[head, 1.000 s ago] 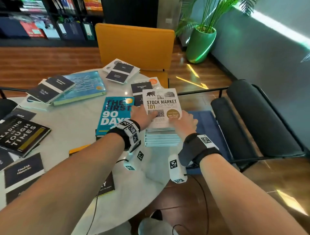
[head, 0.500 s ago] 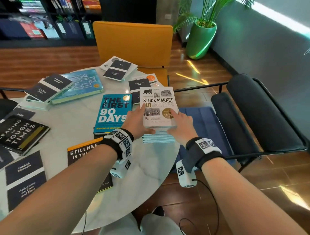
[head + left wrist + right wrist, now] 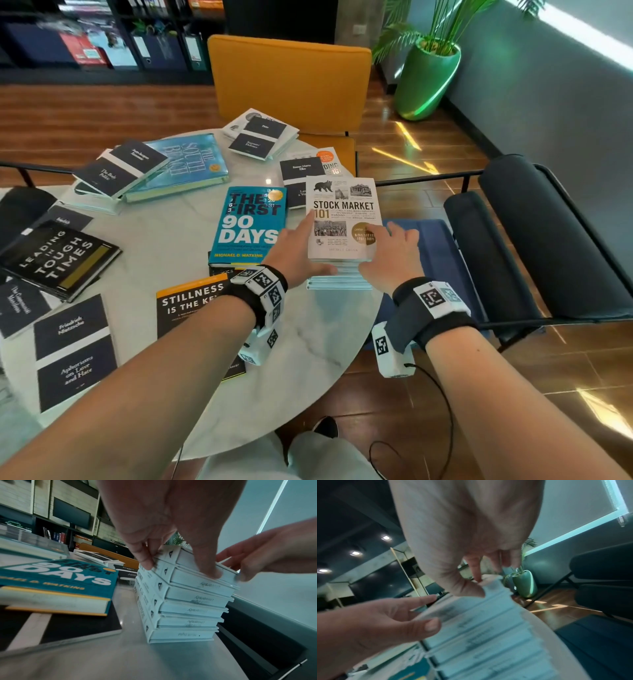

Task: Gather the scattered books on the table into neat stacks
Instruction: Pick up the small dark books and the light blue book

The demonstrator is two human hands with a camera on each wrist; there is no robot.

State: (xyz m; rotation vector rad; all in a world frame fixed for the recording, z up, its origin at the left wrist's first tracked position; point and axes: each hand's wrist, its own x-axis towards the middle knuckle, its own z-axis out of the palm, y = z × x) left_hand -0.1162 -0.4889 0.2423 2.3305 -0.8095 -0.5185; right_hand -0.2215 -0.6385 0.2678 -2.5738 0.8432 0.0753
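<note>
A stack point(image 3: 339, 282) of several white books stands near the right edge of the round marble table point(image 3: 318, 359). The top book, "Stock Market 101" point(image 3: 342, 212), lies on it, set slightly farther back than the ones below. My left hand point(image 3: 308, 245) holds its near left corner, the index finger stretched along the spine side. In the left wrist view the fingers point(image 3: 147, 563) press the spines and the thumb lies on the page edge. My right hand point(image 3: 376, 250) grips the near right corner, fingers curled on the cover. The right wrist view shows that pinch point(image 3: 476, 585), blurred.
"The First 90 Days" point(image 3: 250, 226) lies just left of the stack, over "Stillness Is the Key" point(image 3: 188, 305). More books lie scattered across the left and far side, among them "Leading in Tough Times" point(image 3: 58, 260). An orange chair point(image 3: 287, 75) stands behind and a dark chair point(image 3: 513, 240) to the right.
The top book has come down onto the stack and covers more of it. Both hands stayed at its near corners, and my left index finger has stretched out along its side.
</note>
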